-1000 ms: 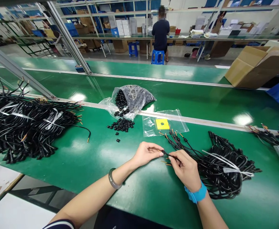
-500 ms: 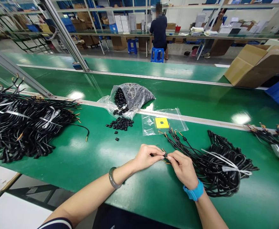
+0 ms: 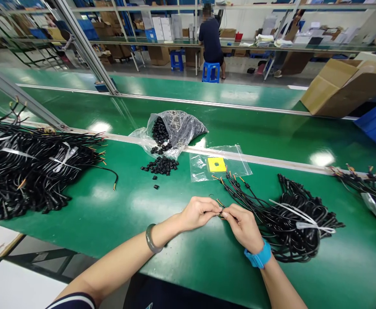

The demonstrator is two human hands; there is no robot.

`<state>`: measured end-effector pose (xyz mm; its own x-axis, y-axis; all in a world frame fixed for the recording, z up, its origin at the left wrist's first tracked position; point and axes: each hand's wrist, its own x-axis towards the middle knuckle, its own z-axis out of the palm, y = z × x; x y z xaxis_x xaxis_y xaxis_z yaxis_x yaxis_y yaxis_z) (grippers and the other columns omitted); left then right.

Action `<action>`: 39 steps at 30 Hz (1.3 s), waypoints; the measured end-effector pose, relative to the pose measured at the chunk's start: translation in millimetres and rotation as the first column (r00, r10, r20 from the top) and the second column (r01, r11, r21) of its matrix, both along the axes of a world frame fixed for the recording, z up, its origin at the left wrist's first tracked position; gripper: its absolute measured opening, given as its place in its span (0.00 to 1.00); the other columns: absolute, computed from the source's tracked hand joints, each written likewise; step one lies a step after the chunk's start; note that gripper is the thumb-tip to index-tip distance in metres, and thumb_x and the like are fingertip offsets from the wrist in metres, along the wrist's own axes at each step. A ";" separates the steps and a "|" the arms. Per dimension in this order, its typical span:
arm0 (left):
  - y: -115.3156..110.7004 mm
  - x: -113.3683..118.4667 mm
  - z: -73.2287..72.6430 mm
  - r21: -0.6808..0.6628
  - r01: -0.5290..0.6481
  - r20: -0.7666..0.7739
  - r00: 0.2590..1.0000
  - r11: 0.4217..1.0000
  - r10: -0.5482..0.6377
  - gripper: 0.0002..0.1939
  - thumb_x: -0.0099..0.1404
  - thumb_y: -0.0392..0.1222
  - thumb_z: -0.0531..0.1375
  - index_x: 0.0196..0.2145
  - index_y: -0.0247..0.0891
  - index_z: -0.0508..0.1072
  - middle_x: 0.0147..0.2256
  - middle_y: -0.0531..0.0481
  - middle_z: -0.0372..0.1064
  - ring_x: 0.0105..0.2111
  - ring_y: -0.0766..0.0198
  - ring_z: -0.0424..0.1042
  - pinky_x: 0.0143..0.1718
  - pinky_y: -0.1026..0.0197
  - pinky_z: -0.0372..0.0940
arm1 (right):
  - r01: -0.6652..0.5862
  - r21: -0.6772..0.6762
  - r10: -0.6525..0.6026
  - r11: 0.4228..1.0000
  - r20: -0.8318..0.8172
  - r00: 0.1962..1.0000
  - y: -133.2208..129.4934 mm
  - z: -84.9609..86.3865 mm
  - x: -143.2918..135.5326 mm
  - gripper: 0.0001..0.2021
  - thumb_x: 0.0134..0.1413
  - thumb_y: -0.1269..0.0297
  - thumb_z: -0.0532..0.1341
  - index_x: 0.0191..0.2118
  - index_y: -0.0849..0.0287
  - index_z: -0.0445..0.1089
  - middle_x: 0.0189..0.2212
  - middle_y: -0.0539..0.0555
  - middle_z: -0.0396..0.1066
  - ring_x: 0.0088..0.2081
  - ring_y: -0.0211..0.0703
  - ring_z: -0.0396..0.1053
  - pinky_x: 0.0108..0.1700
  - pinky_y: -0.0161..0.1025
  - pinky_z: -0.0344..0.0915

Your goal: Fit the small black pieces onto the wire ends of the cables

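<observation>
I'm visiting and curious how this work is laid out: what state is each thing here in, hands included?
Bare left hand: fingertips pinched, grip mostly hidden
Bare right hand: fingertips pinched, beside the left
Looped black cable bundle at right: tied, ends fanned out
Big black cable heap at left: tied
Bulging clear plastic bag: open, on its side
Small black pieces: loosely piled
Yellow holed square: flat
Brown cardboard box: open

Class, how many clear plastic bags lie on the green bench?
2: a bulging bag holding black parts, and a flat bag to its right, nearer the camera. Others may be hidden.
</observation>
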<state>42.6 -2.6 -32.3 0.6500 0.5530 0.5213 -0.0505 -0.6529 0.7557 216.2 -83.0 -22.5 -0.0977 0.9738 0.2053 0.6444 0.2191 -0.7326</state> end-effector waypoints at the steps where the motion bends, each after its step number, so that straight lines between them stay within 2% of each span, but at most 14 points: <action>1: -0.3 -0.1 -0.6 0.001 0.007 -0.008 1.000 1.000 -0.007 0.10 0.65 0.36 0.57 0.33 0.34 0.78 0.33 0.42 0.77 0.35 0.63 0.77 0.38 0.65 0.72 | 0.000 0.002 0.000 1.000 0.006 1.000 -0.1 -0.4 0.1 0.12 0.62 0.66 0.52 0.28 0.58 0.68 0.24 0.49 0.64 0.27 0.36 0.64 0.30 0.33 0.57; 7: -2.4 1.5 1.9 -0.046 0.049 -0.070 0.996 0.998 -0.052 0.11 0.66 0.37 0.56 0.34 0.34 0.78 0.34 0.42 0.77 0.36 0.62 0.76 0.39 0.64 0.71 | -0.003 0.022 0.003 1.000 0.026 1.000 0.6 1.3 -0.4 0.13 0.62 0.65 0.52 0.29 0.58 0.69 0.24 0.49 0.65 0.27 0.37 0.64 0.29 0.33 0.58; 9: -1.9 2.8 5.6 -0.099 0.004 -0.083 0.996 0.995 -0.012 0.09 0.64 0.38 0.58 0.34 0.35 0.78 0.34 0.43 0.77 0.36 0.62 0.76 0.39 0.65 0.70 | -0.006 0.023 0.006 1.000 0.023 1.000 0.8 4.9 1.0 0.13 0.63 0.65 0.51 0.30 0.58 0.69 0.25 0.50 0.66 0.28 0.37 0.65 0.31 0.34 0.60; 13: 1.3 4.8 12.6 -0.214 -0.130 -0.153 0.983 0.968 0.098 0.07 0.59 0.39 0.62 0.34 0.36 0.79 0.32 0.47 0.77 0.30 0.65 0.75 0.33 0.67 0.69 | 0.013 0.026 -0.014 1.000 0.065 0.998 0.4 12.0 7.4 0.10 0.63 0.64 0.52 0.40 0.57 0.70 0.31 0.52 0.69 0.32 0.39 0.67 0.34 0.35 0.64; 16: 2.9 5.8 14.0 -0.268 -0.152 -0.206 0.974 0.951 0.098 0.07 0.57 0.38 0.63 0.34 0.35 0.78 0.31 0.48 0.76 0.28 0.67 0.74 0.31 0.68 0.68 | 0.028 0.068 -0.034 0.997 0.090 0.995 0.3 12.4 11.4 0.10 0.63 0.65 0.51 0.38 0.57 0.70 0.30 0.52 0.69 0.31 0.39 0.67 0.34 0.36 0.63; 23: -1.0 7.5 12.0 -0.214 -0.094 -0.173 0.983 0.972 0.057 0.08 0.61 0.41 0.62 0.35 0.36 0.78 0.33 0.46 0.77 0.32 0.64 0.75 0.34 0.66 0.68 | 0.039 0.090 -0.041 0.995 0.024 0.999 1.7 7.9 10.4 0.10 0.63 0.66 0.52 0.35 0.58 0.71 0.29 0.52 0.69 0.31 0.39 0.67 0.33 0.35 0.63; 33: -4.5 9.2 13.0 -0.239 -0.097 -0.155 0.986 0.966 0.060 0.07 0.60 0.39 0.62 0.35 0.35 0.78 0.33 0.45 0.77 0.31 0.64 0.75 0.33 0.66 0.68 | 0.018 0.063 -0.019 0.998 0.011 1.000 1.4 8.8 9.8 0.11 0.62 0.65 0.52 0.34 0.58 0.72 0.26 0.51 0.68 0.28 0.38 0.66 0.31 0.35 0.62; 36: -4.3 10.7 13.2 -0.311 -0.114 -0.167 0.984 0.944 0.064 0.07 0.60 0.39 0.61 0.35 0.35 0.78 0.33 0.46 0.76 0.30 0.66 0.75 0.33 0.66 0.70 | 0.025 0.063 -0.026 0.998 0.012 1.000 1.4 9.2 9.8 0.12 0.63 0.64 0.52 0.35 0.58 0.71 0.27 0.52 0.69 0.30 0.39 0.67 0.32 0.36 0.63; 39: -3.7 12.1 12.2 -0.442 -0.117 -0.120 0.990 0.890 0.070 0.13 0.57 0.38 0.63 0.42 0.34 0.75 0.35 0.47 0.76 0.32 0.65 0.76 0.37 0.64 0.72 | 0.052 0.089 -0.052 0.995 0.006 0.999 2.1 10.3 10.1 0.10 0.62 0.64 0.53 0.36 0.58 0.71 0.31 0.53 0.71 0.33 0.40 0.69 0.35 0.36 0.65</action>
<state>54.7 -6.3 -20.1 0.6185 0.7730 0.1411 0.0837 -0.2433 0.9663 226.3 -81.0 -12.2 -0.0494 0.9557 0.2903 0.6626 0.2489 -0.7064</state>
